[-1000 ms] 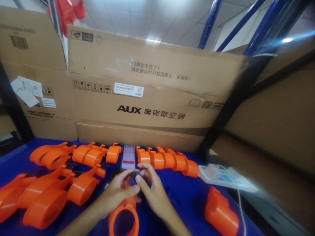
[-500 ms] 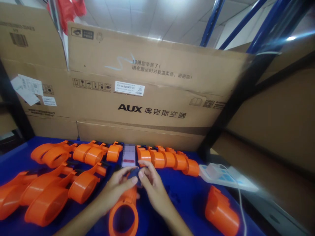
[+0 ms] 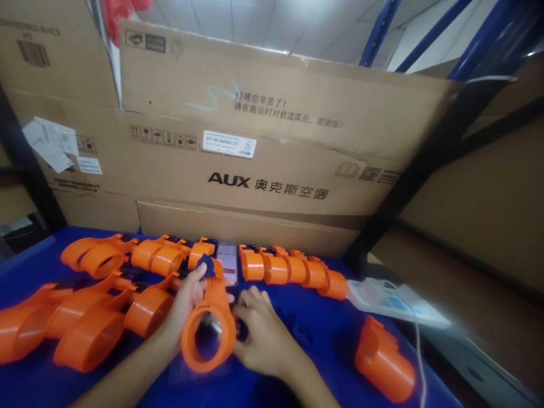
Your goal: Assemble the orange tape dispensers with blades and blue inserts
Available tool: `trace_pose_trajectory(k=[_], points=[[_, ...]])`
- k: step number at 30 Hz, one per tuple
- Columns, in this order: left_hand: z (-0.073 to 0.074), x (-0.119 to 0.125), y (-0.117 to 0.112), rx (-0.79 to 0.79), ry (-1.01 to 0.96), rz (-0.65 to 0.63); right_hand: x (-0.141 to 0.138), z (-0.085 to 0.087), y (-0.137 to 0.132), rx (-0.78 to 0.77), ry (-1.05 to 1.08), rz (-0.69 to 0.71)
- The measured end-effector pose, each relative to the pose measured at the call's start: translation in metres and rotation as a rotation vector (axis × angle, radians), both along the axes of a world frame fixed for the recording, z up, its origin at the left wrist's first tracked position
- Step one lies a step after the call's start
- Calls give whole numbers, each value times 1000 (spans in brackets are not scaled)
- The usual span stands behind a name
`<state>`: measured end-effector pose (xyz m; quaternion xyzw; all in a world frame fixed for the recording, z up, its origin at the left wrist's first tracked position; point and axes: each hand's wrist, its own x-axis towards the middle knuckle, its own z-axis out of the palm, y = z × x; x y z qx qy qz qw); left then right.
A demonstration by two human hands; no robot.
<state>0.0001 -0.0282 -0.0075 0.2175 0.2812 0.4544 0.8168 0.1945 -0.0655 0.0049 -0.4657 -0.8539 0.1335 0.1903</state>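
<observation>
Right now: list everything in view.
Held ring: 1, orange, centre
Tip piece: 1, blue, held ring's end
Phone: 1, pale, back
Back rings: 10, orange, either side of phone
Front rings: 4+, orange, front left
Lone ring: 1, orange, right
Small parts: unclear, blue, mid table
Table: 1, blue, below
Flat item: 1, white/blue, right
Cable: 1, white, right
Panel: 1, grey, lower right
Cardboard: unclear, brown, behind
Rack bars: several, blue/black, sides
Blurred item: 1, red, top left
Left grip: 1, on held ring
Right grip: 1, beside it
</observation>
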Motion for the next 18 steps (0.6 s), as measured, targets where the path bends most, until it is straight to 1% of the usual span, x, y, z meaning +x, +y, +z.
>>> trace_pose_trajectory(k=[3, 7, 9, 12, 15, 18], points=[[-4, 1, -1, -1, 36, -10, -1, -4, 1, -47, -4, 15], [2, 4, -5, 39, -31, -66, -2, -4, 4, -85, 78, 8], [7, 4, -8, 89, -47, -68, -2, -3, 5, -76, 141, 9], [9, 1, -12, 176, -50, -56, 3, -1, 9, -13, 243, 0], [8, 0, -18, 235, -50, -56, 12, 2, 16, 95, 348, -91], [7, 5, -20, 253, -18, -42, 23, 5, 21, 229, 485, -269]])
